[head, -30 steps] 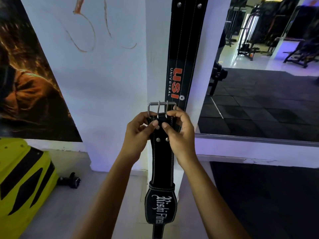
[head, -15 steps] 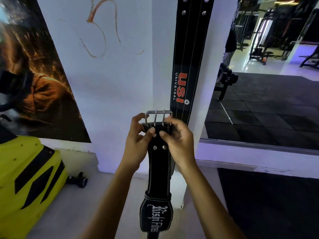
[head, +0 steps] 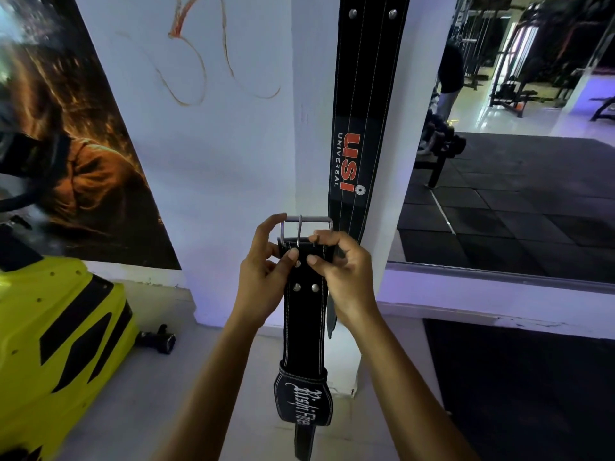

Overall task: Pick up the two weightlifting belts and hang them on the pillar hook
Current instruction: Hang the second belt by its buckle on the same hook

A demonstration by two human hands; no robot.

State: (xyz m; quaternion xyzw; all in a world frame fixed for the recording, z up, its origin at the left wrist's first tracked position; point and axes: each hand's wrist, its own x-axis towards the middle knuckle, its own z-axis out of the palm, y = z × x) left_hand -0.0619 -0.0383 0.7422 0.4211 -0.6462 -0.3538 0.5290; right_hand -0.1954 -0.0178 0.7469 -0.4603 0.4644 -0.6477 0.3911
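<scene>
Both hands [head: 266,277] [head: 346,277] grip belt [head: 304,321] just below buckle [head: 306,229].

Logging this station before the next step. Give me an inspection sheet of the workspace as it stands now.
Surface: pale floor, dark mat to the right.
Job's things: USI belt hangs flat against the white pillar; its hook is out of frame. Second belt is held up by its metal buckle, tail dangling.
Clutter: small black dumbbell beside a yellow machine.
Grippers: left hand and right hand both pinch the second belt just under the buckle.
Cables: nothing seen.
Surroundings: wall poster, wall mirror showing gym equipment.
</scene>
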